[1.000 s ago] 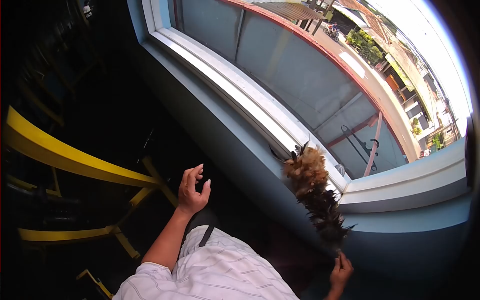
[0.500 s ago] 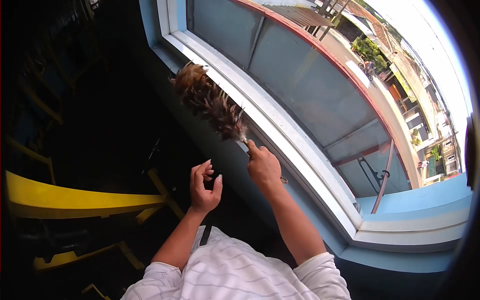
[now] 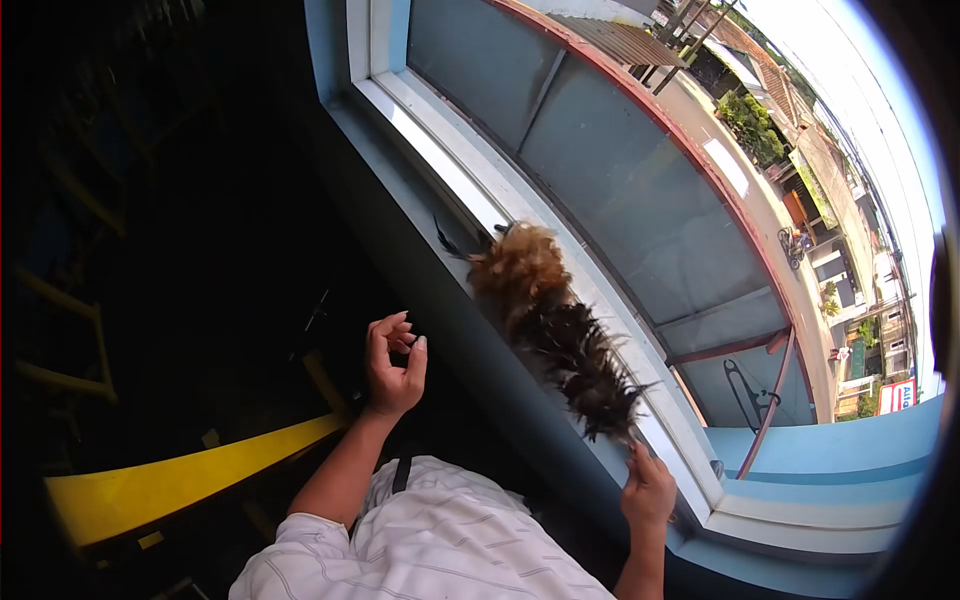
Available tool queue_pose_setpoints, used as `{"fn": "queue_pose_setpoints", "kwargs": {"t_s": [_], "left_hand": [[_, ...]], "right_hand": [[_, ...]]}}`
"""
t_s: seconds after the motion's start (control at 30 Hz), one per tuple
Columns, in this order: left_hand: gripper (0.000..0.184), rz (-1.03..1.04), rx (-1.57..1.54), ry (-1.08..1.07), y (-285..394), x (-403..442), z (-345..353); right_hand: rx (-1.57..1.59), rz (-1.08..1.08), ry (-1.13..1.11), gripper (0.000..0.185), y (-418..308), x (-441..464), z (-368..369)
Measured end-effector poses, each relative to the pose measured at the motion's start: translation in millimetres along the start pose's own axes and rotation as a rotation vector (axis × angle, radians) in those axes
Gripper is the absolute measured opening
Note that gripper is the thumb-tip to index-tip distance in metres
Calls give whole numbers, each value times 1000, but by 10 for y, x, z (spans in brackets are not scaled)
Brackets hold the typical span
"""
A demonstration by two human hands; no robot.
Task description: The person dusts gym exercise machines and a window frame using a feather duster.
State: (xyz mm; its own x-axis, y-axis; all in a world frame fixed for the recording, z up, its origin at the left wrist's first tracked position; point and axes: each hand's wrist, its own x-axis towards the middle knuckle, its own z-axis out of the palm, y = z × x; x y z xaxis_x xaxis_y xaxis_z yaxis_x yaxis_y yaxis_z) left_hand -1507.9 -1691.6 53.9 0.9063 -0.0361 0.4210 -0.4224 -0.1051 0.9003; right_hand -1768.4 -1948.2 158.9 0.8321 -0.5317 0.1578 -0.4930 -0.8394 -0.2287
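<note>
My right hand [image 3: 648, 487], at the lower right, is closed round the handle end of a feather duster [image 3: 560, 330]. The duster slants up and left from the hand, light brown feathers at its tip and black ones near the handle. Its feathers lie over the white window frame [image 3: 440, 150] and the blue ledge beside it. My left hand [image 3: 396, 366] is raised in front of my body, fingers curled but apart from the thumb, holding nothing.
A yellow curved bar [image 3: 200, 478] lies at the lower left, with dim yellow frames [image 3: 65, 380] beyond it. Past the window are a red-edged blue-grey panel [image 3: 640, 190], a street, houses and a motorcycle [image 3: 793, 247].
The duster swung from the right corner up to the far left of the frame, then came back down right with my right hand. My left hand stays raised. The view has shifted somewhat.
</note>
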Motion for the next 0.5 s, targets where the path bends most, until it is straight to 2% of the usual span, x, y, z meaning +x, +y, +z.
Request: {"fn": "queue_pose_setpoints", "kwargs": {"t_s": [0.03,0.1,0.17,0.23,0.33,0.4,0.5], "left_hand": [[37,-7,-31,2,35,-2,100],[40,-66,-93,-20,107,-92,265],[41,-59,-102,-20,185,-130,327],[40,-41,-61,-43,220,-114,328],[39,23,-45,-21,258,-36,149],[38,22,-63,41,236,18,25],[38,43,44,98,173,50,-178]], "right_hand": [[-1,-12,-51,33,-368,271,210],[-31,-192,-77,42,-967,831,830],[50,-212,-233,43,-1523,1318,1276],[166,-305,-317,42,-1839,1461,1164],[148,-434,-202,41,-1625,1185,653],[199,-303,-172,40,-1260,917,413],[98,-59,-65,33,-587,634,171]]}}
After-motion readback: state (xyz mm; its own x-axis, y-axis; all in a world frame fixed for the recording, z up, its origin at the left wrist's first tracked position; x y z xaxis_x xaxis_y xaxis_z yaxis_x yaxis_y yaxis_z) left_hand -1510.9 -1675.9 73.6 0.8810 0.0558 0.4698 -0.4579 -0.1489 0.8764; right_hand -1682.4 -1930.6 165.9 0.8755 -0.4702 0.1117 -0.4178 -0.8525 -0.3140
